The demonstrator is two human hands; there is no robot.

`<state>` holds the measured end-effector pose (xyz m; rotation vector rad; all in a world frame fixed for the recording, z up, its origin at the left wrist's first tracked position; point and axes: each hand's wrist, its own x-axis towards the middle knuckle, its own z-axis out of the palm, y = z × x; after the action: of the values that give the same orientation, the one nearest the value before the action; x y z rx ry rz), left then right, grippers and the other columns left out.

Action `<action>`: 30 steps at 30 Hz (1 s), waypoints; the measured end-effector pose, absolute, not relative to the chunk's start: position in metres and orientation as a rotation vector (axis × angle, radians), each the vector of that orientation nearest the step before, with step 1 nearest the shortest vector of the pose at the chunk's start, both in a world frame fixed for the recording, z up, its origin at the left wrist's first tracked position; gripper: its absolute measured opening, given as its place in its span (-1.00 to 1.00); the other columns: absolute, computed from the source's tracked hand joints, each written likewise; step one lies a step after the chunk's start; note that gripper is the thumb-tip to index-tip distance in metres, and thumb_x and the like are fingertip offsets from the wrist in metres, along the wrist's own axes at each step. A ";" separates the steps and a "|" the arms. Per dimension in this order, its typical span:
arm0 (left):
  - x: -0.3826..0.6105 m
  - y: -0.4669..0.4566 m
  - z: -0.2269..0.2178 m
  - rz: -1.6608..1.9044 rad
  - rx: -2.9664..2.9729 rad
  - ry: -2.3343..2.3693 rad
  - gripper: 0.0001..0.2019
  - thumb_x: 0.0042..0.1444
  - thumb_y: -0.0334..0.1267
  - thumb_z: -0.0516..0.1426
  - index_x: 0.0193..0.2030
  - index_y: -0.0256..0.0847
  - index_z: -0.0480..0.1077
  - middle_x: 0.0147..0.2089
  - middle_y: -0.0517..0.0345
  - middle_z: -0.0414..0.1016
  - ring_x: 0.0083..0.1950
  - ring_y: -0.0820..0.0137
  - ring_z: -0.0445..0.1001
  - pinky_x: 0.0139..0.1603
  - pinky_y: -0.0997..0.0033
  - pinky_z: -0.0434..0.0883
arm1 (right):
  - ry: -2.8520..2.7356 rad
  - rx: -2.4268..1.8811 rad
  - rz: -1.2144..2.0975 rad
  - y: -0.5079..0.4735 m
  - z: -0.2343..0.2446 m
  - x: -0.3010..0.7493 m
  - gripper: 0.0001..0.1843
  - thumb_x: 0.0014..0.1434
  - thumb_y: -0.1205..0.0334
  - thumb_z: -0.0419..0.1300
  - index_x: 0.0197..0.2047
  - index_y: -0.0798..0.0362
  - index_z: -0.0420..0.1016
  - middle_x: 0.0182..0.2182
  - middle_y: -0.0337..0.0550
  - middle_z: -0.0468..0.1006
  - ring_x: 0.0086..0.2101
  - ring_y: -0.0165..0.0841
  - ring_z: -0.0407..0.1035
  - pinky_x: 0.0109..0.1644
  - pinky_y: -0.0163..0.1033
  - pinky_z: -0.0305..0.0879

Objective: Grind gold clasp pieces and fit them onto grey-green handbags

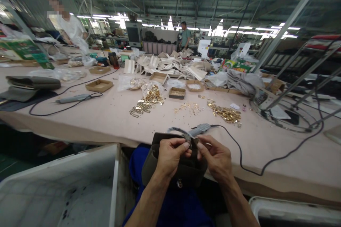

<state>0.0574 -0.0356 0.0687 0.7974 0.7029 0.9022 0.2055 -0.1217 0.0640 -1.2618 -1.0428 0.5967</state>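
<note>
A dark olive handbag (186, 173) rests in my lap at the table's near edge. My left hand (170, 154) is closed on the bag's upper edge, thumb and finger pinching a small metal fitting (189, 141). My right hand (215, 156) pinches the same fitting from the right. Just beyond my hands a grey corded hand tool (199, 129) lies on the table.
The long pink table (106, 120) carries piles of gold metal fittings (226, 113), small cardboard trays (99, 85), a second corded tool (71, 98) and stacked bags (33, 82). White bins (66, 184) stand to my left and right. A person in white works at the far left; another stands far back.
</note>
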 end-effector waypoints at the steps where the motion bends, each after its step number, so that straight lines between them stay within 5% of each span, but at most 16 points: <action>1: 0.057 -0.036 0.070 0.907 0.791 0.706 -0.53 -0.31 -0.13 0.61 -0.33 -0.46 0.69 -0.42 -0.07 0.67 -0.50 0.40 0.58 -0.44 0.48 0.56 | -1.011 -1.245 0.643 -0.122 0.064 0.204 -0.64 0.32 0.09 0.43 0.14 -0.02 0.65 -0.29 -0.20 0.59 -0.51 -0.43 0.47 -0.45 -0.29 0.45; 6: 0.054 -0.037 0.075 0.882 0.804 0.700 -0.54 -0.28 -0.14 0.60 -0.29 -0.45 0.72 -0.37 -0.12 0.70 -0.47 0.39 0.60 -0.39 0.45 0.59 | -0.896 -1.149 0.853 -0.119 0.064 0.199 -0.64 0.27 0.08 0.48 0.06 0.05 0.65 -0.47 -0.25 0.57 -0.56 -0.43 0.44 -0.47 -0.31 0.42; 12: 0.051 -0.039 0.076 0.907 0.894 0.730 -0.62 -0.20 -0.15 0.55 -0.32 -0.43 0.72 -0.44 -0.09 0.67 -0.49 0.40 0.57 -0.47 0.52 0.48 | -0.850 -1.121 0.778 -0.112 0.068 0.199 -0.58 0.17 0.13 0.55 0.07 0.00 0.69 -0.38 -0.22 0.60 -0.53 -0.42 0.45 -0.51 -0.32 0.35; 20: 0.049 -0.041 0.074 0.886 0.894 0.677 -0.64 -0.16 -0.13 0.54 -0.30 -0.41 0.74 -0.40 -0.12 0.70 -0.47 0.43 0.56 -0.42 0.51 0.51 | -0.969 -1.260 0.626 -0.108 0.082 0.196 -0.77 0.16 0.10 0.55 -0.15 0.02 0.77 -0.34 -0.12 0.67 -0.47 -0.39 0.45 -0.46 -0.29 0.44; 30: 0.042 -0.045 0.080 0.867 0.857 0.614 -0.66 -0.19 -0.18 0.54 -0.31 -0.40 0.74 -0.45 -0.08 0.67 -0.49 0.46 0.55 -0.39 0.54 0.52 | -1.137 -1.287 0.595 -0.107 0.087 0.189 -0.82 0.24 0.10 0.49 -0.17 0.01 0.77 -0.28 -0.13 0.63 -0.42 -0.42 0.47 -0.40 -0.32 0.45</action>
<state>0.0422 -0.0446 0.0796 0.8571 0.6144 0.8668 0.1891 -0.1070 0.0868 -1.2874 -1.1367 0.5952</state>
